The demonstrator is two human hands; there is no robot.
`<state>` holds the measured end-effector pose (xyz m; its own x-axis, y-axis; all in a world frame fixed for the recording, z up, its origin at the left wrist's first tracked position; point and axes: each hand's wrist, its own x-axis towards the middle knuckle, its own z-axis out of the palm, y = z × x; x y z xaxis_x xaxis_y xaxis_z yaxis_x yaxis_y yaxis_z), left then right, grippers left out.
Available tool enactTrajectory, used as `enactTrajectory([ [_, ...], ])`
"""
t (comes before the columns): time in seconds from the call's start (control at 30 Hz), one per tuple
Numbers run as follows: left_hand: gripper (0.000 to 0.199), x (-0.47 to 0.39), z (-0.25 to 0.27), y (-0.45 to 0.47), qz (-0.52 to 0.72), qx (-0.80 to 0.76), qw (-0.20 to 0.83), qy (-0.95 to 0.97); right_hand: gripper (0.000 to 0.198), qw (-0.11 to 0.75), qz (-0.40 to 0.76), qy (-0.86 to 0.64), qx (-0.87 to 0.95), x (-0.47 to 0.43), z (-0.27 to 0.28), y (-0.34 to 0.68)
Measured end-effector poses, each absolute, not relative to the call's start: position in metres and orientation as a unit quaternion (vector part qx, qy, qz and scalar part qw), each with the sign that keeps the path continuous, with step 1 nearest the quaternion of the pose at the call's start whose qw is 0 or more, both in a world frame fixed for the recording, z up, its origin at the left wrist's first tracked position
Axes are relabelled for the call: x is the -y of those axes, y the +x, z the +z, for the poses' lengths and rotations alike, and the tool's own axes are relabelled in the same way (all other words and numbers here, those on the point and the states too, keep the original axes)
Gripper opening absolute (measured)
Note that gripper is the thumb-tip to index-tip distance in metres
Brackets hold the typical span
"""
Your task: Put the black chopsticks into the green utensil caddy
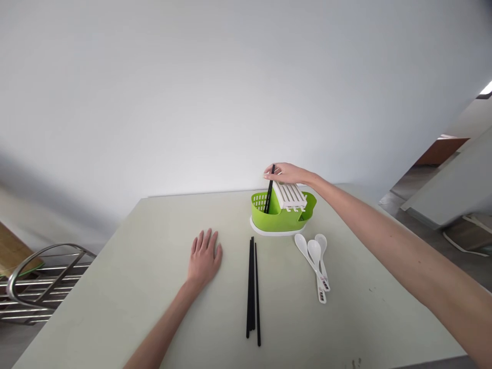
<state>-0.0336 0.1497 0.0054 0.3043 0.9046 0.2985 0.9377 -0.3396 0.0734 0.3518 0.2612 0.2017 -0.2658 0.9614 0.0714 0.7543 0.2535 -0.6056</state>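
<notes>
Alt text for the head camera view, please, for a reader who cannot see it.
The right hand holds a black chopstick upright in a green cutlery holder at the far side of a pale table. The left hand lies flat on the table, beside more black chopsticks and three white spoons.

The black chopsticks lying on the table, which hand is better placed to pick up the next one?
Left, probably. The left hand lies flat and empty on the table just beside the loose chopsticks, while the right hand is stretched out holding a chopstick in the green holder.
</notes>
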Motion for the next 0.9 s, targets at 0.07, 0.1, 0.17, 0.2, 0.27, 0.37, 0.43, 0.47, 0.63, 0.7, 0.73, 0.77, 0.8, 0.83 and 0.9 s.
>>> enactTrajectory([
  [0.07,0.058,-0.15,0.005,-0.033,-0.148,0.572,0.054,-0.805,0.057,0.293,0.188,-0.586,0.732,-0.249,0.206,0.355],
  [0.1,0.057,-0.15,0.005,-0.033,-0.149,0.571,0.053,-0.806,0.055,0.338,0.143,-0.587,0.722,-0.24,0.209,0.355],
  [0.17,0.057,-0.151,0.005,-0.033,-0.152,0.569,0.051,-0.806,0.041,0.422,0.032,-0.561,0.711,-0.212,0.216,0.35],
  [0.2,0.056,-0.151,0.005,-0.032,-0.153,0.568,0.051,-0.807,0.032,0.452,-0.013,-0.539,0.71,-0.194,0.219,0.344],
  [0.27,0.056,-0.15,0.006,-0.031,-0.153,0.568,0.054,-0.807,0.02,0.454,-0.024,-0.496,0.74,-0.15,0.222,0.327],
  [0.37,0.056,-0.15,0.007,-0.03,-0.15,0.571,0.056,-0.805,0.015,0.334,0.062,-0.468,0.816,-0.083,0.206,0.294],
  [0.43,0.057,-0.15,0.007,-0.029,-0.145,0.573,0.054,-0.805,0.015,0.216,0.115,-0.496,0.833,-0.051,0.18,0.273],
  [0.47,0.057,-0.15,0.007,-0.028,-0.143,0.574,0.053,-0.805,0.012,0.17,0.135,-0.518,0.827,-0.041,0.164,0.264],
  [0.63,0.057,-0.148,0.009,-0.027,-0.14,0.574,0.055,-0.805,0.015,0.087,0.254,-0.621,0.736,-0.031,0.093,0.235],
  [0.7,0.057,-0.148,0.009,-0.026,-0.139,0.572,0.058,-0.806,0.019,0.093,0.272,-0.645,0.708,-0.034,0.079,0.227],
  [0.73,0.057,-0.148,0.01,-0.026,-0.139,0.572,0.06,-0.806,0.02,0.092,0.269,-0.653,0.702,-0.035,0.075,0.223],
  [0.77,0.057,-0.148,0.01,-0.026,-0.14,0.572,0.06,-0.806,0.02,0.089,0.263,-0.661,0.697,-0.036,0.072,0.22],
  [0.8,0.056,-0.148,0.01,-0.026,-0.141,0.573,0.06,-0.806,0.02,0.084,0.254,-0.668,0.695,-0.038,0.069,0.218],
  [0.83,0.056,-0.148,0.01,-0.025,-0.142,0.573,0.058,-0.805,0.02,0.08,0.247,-0.673,0.692,-0.039,0.068,0.216],
  [0.9,0.056,-0.148,0.011,-0.025,-0.143,0.574,0.051,-0.804,0.02,0.073,0.238,-0.682,0.688,-0.042,0.066,0.214],
])
